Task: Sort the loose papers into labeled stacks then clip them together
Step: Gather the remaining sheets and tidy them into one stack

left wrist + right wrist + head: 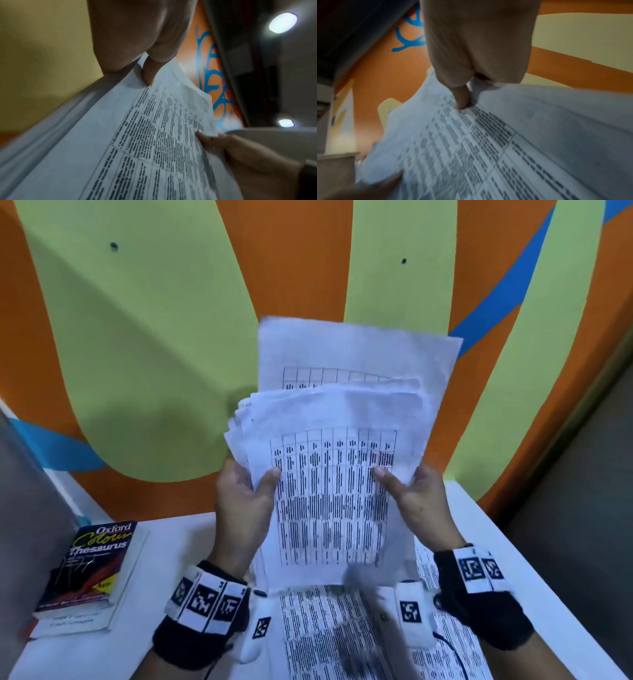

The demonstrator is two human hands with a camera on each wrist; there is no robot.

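I hold a bundle of white printed sheets (334, 474) upright above the table, each carrying a table of dark text. My left hand (245, 496) grips its left edge, thumb across the front sheet. My right hand (411, 498) grips the right edge the same way. One sheet (359, 350) at the back sticks up higher than the others. In the left wrist view my thumb (148, 73) presses on the front sheet (154, 135). The right wrist view shows my thumb (461, 97) on the printed page (488, 148).
More printed papers (325, 631) lie flat on the white table (513, 542) under my wrists. An Oxford Colour Thesaurus book (87, 570) sits at the left with thin wire clips on its cover. A painted orange and green wall (137, 337) stands close behind.
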